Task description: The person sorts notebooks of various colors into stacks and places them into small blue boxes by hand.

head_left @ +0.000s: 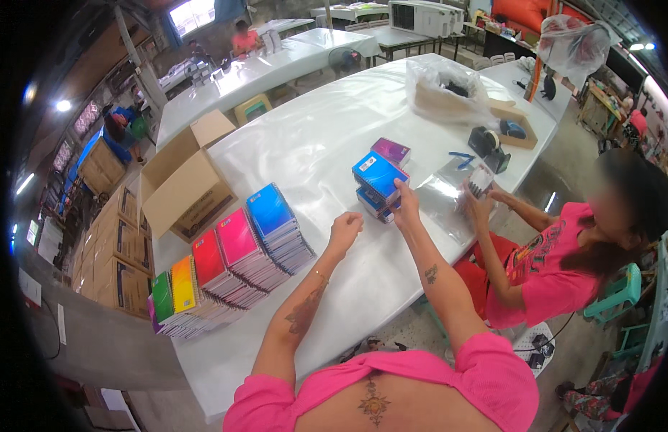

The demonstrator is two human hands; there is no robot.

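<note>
My right hand [406, 202] grips the near right corner of a blue spiral notebook [377, 173]. Under it, more small blue notebooks [373, 204] form a low pile on the table, and a purple notebook [391, 150] lies just beyond. To the left of that pile, my left hand [346, 230] hovers with its fingers curled in, and nothing shows in it. Further left stands a row of tall notebook stacks: blue [270, 210], pink [240, 236], red [210, 258], yellow [183, 283] and green [162, 295], with a sliver of purple at the end.
An open cardboard box [192, 189] stands behind the stacks on the white table [312, 165]. At right a co-worker [535, 252] handles a small item near clear plastic sheets [442, 198]. A tape dispenser [490, 148], blue-handled pliers [461, 159] and a plastic bag [449, 90] lie beyond.
</note>
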